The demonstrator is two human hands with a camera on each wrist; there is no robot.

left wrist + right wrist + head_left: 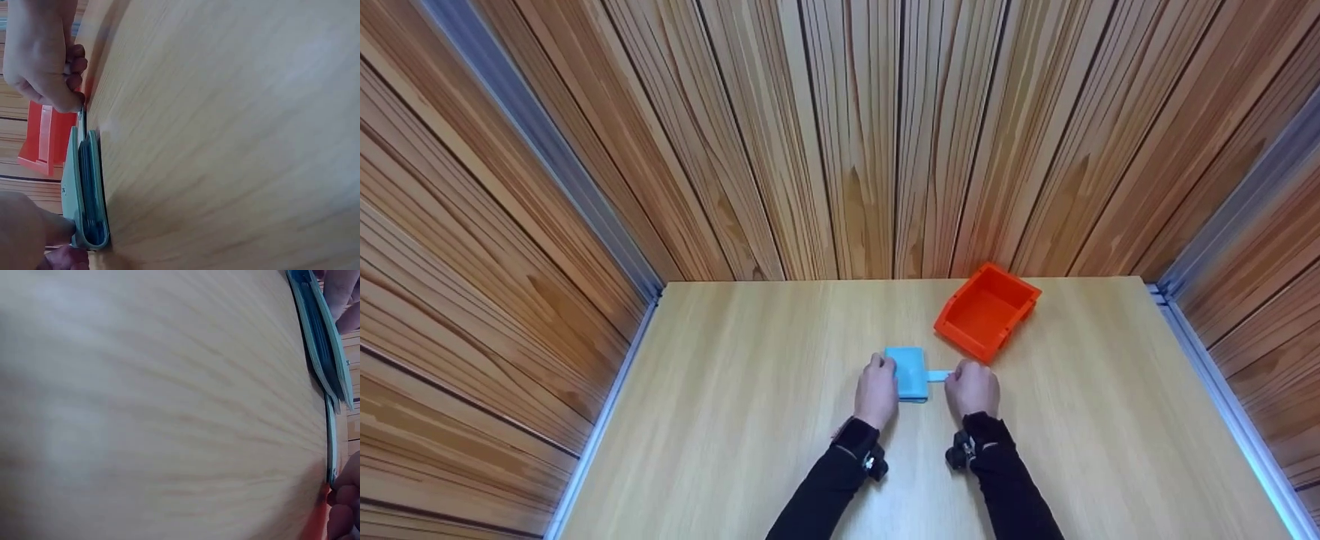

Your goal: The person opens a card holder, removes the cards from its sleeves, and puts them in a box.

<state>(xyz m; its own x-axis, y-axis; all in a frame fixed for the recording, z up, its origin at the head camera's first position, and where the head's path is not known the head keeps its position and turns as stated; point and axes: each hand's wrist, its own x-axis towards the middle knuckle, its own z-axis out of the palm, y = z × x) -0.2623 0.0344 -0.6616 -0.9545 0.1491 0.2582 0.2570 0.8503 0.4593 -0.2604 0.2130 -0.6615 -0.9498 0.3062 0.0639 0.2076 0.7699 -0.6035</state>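
Observation:
A light-blue card wallet (pixel 911 373) lies folded on the table, its inner sleeves showing between the covers in the left wrist view. My left hand (pixel 877 391) grips its folded left edge, thumb on the cover. From the wallet's right side a narrow strap (pixel 937 376) sticks out flat. My right hand (pixel 974 390) pinches the free end of this strap between thumb and finger, with the other fingers curled in. In the right wrist view the strap (pixel 331 433) runs straight from the wallet (pixel 322 337) to the right fingertips, close over the wood.
An orange plastic bin (pixel 986 311) stands turned at an angle just beyond my right hand, near the back wall. The pale wooden table (pixel 750 360) is bounded by wood-panelled walls (pixel 855 150) and metal rails (pixel 607 420) on its sides.

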